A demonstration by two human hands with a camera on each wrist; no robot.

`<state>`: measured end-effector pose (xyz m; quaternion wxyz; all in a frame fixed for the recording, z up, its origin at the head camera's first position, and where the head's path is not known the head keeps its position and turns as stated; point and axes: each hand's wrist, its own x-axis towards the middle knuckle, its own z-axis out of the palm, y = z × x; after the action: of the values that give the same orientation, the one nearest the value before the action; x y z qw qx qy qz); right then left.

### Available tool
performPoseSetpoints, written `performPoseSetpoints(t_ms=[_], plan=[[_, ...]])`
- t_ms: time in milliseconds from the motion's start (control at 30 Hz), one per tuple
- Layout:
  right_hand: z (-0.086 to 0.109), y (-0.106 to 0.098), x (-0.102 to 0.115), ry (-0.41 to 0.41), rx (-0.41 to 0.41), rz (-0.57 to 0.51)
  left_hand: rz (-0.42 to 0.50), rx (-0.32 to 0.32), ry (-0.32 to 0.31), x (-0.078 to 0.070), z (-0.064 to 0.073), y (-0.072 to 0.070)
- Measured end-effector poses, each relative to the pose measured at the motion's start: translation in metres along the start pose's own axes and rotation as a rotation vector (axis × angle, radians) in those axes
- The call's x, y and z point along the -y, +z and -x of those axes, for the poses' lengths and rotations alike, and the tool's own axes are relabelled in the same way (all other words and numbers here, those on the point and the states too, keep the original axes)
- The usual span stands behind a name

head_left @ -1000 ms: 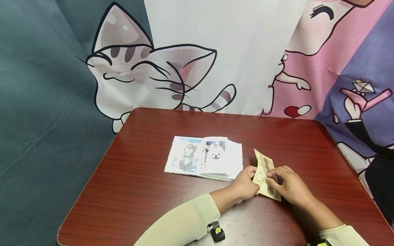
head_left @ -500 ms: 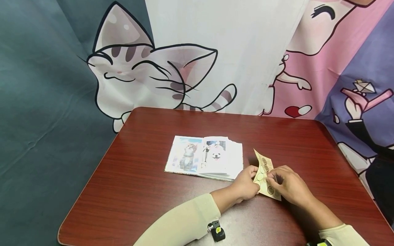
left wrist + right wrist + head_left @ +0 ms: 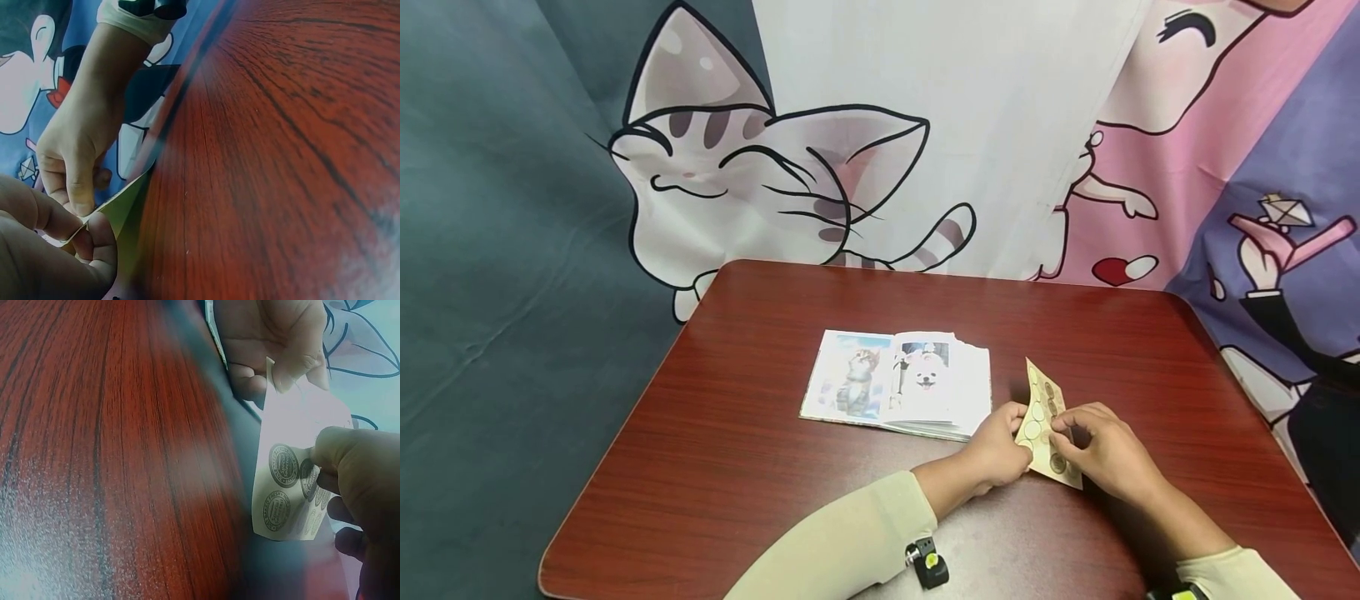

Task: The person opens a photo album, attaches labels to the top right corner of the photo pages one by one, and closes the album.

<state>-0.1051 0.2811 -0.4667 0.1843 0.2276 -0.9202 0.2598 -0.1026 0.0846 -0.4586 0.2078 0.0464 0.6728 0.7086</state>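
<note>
My left hand grips the near-left edge of a yellowish sticker sheet, held tilted above the table. Round stickers with dark printing cover part of the sheet, beside pale bare circles. With thumb and forefinger, my right hand pinches at a round sticker near the sheet's middle; the fingertips hide how far it is lifted. From the left wrist, the sheet appears nearly edge-on, with the right hand just beyond the left fingers.
An open photo book lies left of the sheet, showing a kitten picture and a white dog picture. The brown wooden table reaches back to cartoon-printed curtains.
The sheet's upper end tilts slightly to the right compared with before. Both hands stay almost in place, the right fingers still at the stickers. The book has not moved.
</note>
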Motion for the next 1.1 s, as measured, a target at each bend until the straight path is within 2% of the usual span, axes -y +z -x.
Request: performPoseSetpoints(t_ms=[467,833,1100], plan=[[-0.003,0.0009,-0.0008,-0.036,-0.016,0.017,-0.005,0.0,0.006,0.0003,0.0002,0.0013],[0.0001,-0.0022,-0.0001,0.006,0.025,0.046,-0.011,-0.015,-0.015,0.0023,-0.0011,0.0018],[0.0027,-0.0039,-0.0006,0.032,0.022,0.045,0.015,-0.007,-0.022,0.0029,-0.0026,0.0009]])
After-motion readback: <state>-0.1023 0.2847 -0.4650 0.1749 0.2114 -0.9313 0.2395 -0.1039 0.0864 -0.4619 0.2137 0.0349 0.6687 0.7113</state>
